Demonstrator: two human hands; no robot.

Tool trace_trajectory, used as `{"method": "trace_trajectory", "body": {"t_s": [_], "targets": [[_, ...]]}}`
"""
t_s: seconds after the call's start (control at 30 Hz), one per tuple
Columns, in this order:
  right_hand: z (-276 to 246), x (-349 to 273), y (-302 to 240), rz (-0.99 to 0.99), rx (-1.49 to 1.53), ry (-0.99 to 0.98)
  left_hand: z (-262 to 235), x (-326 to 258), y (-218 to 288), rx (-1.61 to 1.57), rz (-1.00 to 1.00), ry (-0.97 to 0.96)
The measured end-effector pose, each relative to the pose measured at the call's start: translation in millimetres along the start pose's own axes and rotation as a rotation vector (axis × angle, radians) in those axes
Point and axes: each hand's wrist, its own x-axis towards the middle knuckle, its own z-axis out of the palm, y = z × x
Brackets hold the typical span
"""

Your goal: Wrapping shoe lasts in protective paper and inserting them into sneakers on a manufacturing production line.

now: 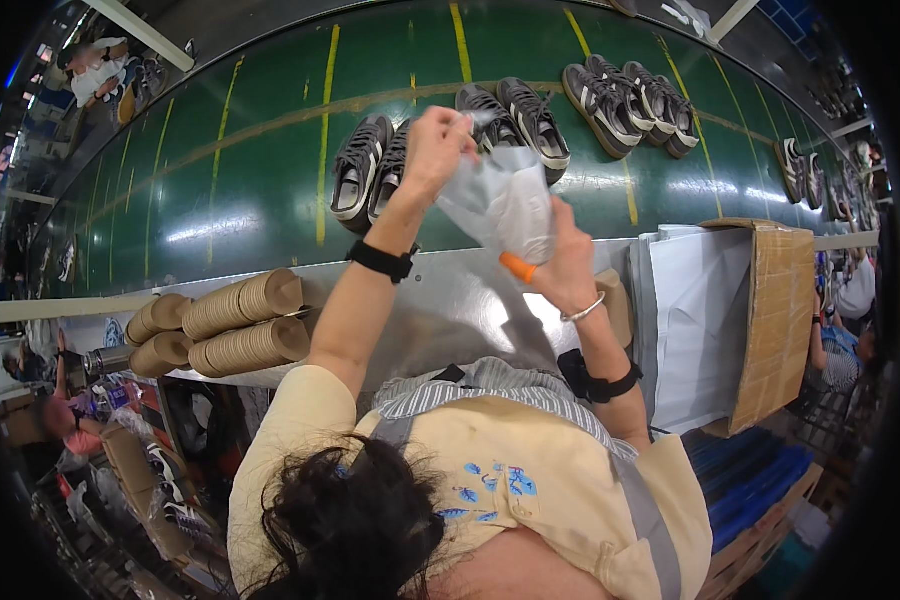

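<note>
In front of me, above the metal ledge, my right hand (570, 258) grips a translucent plastic bag (480, 205) with something white and bulky inside. An orange cover sits on a digit of that hand. My left hand (438, 150) is raised at the bag's upper left, its fingers pinched at the thin film; motion blurs the film there. Just beyond the bag stands a pair of dark grey sneakers (535, 125) with pale stripes, partly hidden by it. Beside my left wrist is another grey pair (358, 175), one shoe partly covered by my forearm.
Shoes rest on a green conveyor (270, 165) with yellow lines; more grey sneakers (605, 108) stand farther right. Nested brown moulded inserts (250, 345) lie left on the metal ledge (440, 300). White paper sheets (700, 320) and a cardboard panel (778, 320) stand right. Other people are at both sides.
</note>
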Motion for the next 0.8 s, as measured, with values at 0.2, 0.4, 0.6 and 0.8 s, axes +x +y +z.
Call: {"method": "trace_trajectory", "body": {"t_s": [0.2, 0.4, 0.6, 0.8], "targets": [[-3.2, 17.3, 5.3, 0.181, 0.005, 0.112, 39.7, -73.2, -22.7, -0.101, 0.124, 0.061], [28.8, 3.4, 11.7, -0.13, 0.113, 0.233, 55.1, -76.3, -22.1, -0.642, -0.158, -0.019], [22.9, 10.1, 22.0, 0.029, 0.374, 0.231, 52.5, -63.3, -26.2, -0.95, -0.463, -0.325], [1.6, 34.6, 96.2, 0.307, 0.59, -0.012, 28.4, 17.8, -73.6, -0.157, -0.139, -0.136]]}}
